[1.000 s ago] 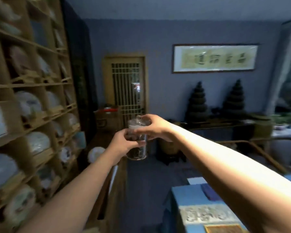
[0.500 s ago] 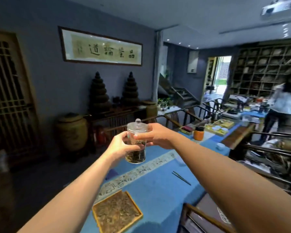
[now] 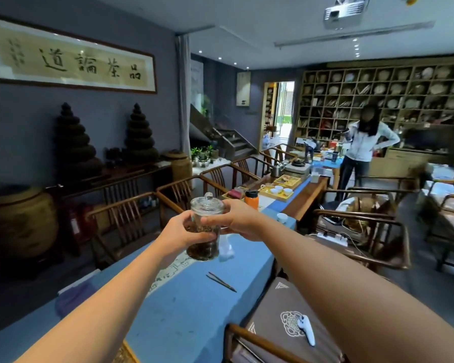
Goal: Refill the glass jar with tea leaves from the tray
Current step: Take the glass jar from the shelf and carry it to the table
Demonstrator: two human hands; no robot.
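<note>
The clear glass jar, lidded and upright, holds dark tea leaves filling only its lower part.

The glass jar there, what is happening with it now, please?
A person holds the glass jar up in front of them with both hands, above a long table with a blue cloth. The left hand wraps around the jar's body, and the right hand grips it near the top. The glass lid is on, and dark tea leaves fill only the lower part. A pair of dark tongs lies on the cloth below. No refilling has begun yet.
</note>
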